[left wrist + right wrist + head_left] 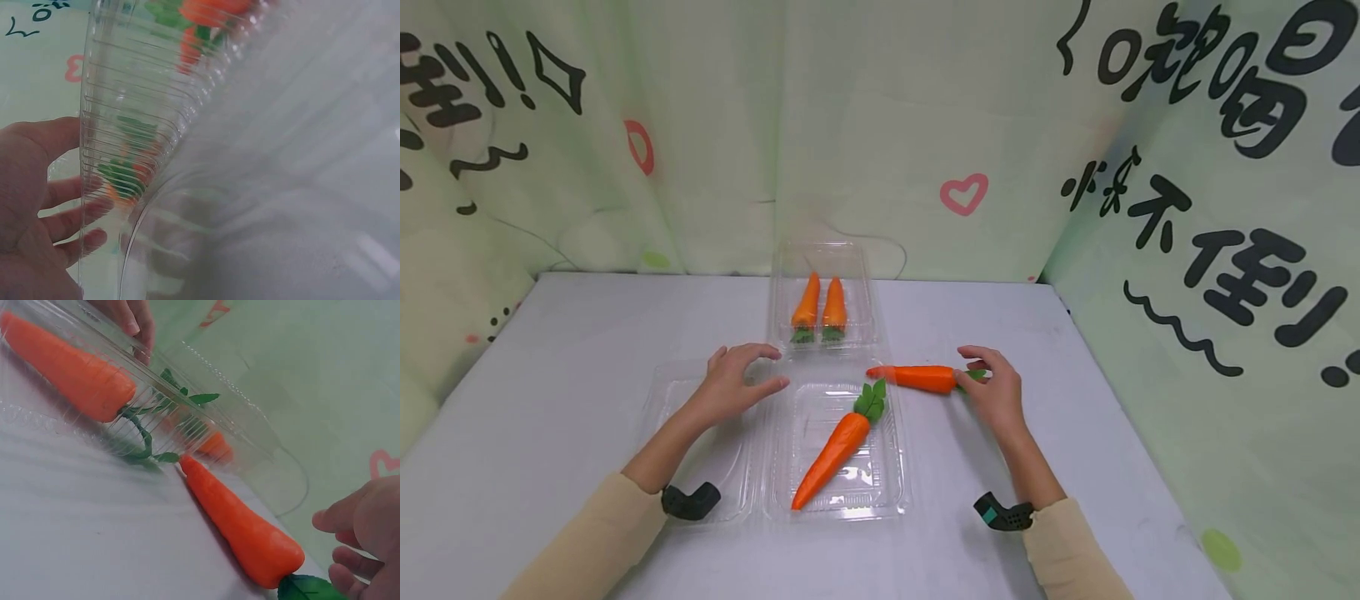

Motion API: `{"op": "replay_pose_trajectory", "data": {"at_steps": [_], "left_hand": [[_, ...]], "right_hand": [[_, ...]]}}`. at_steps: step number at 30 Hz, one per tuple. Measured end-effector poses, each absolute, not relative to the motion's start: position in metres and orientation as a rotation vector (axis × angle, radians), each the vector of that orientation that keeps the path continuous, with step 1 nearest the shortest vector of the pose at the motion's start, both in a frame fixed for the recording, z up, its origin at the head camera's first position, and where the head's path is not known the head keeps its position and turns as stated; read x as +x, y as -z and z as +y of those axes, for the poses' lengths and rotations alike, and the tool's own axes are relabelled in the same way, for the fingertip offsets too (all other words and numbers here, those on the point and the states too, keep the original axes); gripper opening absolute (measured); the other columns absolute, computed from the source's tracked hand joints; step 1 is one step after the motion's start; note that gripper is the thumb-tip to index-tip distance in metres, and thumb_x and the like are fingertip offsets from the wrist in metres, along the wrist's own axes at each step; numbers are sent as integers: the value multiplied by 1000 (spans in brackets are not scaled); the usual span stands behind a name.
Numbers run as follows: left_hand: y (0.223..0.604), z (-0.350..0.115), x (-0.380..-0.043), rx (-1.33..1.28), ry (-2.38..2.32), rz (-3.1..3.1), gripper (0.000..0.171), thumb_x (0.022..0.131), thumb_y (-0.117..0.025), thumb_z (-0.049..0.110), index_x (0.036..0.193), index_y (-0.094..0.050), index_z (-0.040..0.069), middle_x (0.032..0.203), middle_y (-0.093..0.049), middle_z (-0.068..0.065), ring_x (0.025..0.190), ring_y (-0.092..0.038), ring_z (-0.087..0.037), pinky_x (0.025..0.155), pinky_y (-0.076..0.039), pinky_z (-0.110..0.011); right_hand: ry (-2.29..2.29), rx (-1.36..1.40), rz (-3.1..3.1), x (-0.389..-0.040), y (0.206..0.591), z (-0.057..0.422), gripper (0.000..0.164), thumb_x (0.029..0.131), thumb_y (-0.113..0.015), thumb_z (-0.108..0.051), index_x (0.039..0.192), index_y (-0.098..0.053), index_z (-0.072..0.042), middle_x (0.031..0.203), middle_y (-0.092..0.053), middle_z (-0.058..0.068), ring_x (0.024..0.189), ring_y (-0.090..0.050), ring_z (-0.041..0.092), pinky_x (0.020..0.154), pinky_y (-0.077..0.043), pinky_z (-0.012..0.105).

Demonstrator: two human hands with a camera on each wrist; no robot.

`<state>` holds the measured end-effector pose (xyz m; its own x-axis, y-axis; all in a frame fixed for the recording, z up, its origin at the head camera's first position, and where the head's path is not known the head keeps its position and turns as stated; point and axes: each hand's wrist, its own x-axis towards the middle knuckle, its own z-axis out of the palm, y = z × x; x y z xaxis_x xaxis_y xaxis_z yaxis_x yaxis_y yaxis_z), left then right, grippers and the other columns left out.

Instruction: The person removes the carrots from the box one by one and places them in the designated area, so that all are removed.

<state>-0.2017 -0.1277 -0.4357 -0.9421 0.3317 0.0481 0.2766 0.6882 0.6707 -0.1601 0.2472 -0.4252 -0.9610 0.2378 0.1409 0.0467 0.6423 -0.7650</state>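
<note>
A clear plastic box (887,492) stands in the middle of the table with a large orange carrot (835,457) lying slantwise in it, leaves toward the far right corner. My left hand (733,385) is at the box's far left corner, fingers spread and nothing held; the left wrist view shows its fingers by the ribbed clear wall. To the right of the box, a second carrot (921,378) lies on the table, tip toward the box. Over its green leaves (306,586) hovers my right hand (994,390), fingers loosely bent and apart from the carrot in the right wrist view.
Behind, another clear box (861,267) holds two smaller carrots (806,304), leaves toward me. The open clear lid (658,408) lies left of the middle box, under my left forearm. A printed curtain (865,125) hangs behind the white table (572,350).
</note>
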Motion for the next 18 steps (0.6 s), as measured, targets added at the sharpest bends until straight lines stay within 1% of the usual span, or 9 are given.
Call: {"op": "replay_pose_trajectory", "data": {"at_steps": [2,6,12,18], "left_hand": [[436,-128,-201,501,-1094,2813,47,87,-69,33,125,-58,7,133,-57,-18,131,-43,-39,115,-4,-67],[437,-128,-200,481,-1078,2812,47,87,-69,33,125,-58,7,133,-57,-18,131,-43,-38,115,-4,-67],[436,-130,-202,499,-1091,2823,46,88,-69,33,125,-58,7,131,-58,-17,130,-43,-38,114,-5,-68],[437,-129,-202,513,-1108,2817,46,88,-69,33,125,-58,7,130,-59,-16,130,-44,-37,115,-5,-67]], "right_hand": [[-1229,-219,-2641,-160,425,246,36,88,-70,-12,123,-63,-13,123,-63,6,107,-60,24,91,-53,39],[-1264,-163,-2649,-161,424,243,37,88,-70,-12,124,-62,-13,123,-63,7,106,-61,23,90,-53,37],[-1321,-29,-2651,-161,420,239,40,87,-71,-10,125,-61,-10,123,-64,9,104,-62,25,90,-54,41],[-1326,50,-2685,-162,415,234,41,87,-71,-10,127,-60,-12,122,-65,8,105,-62,23,89,-55,40]]}}
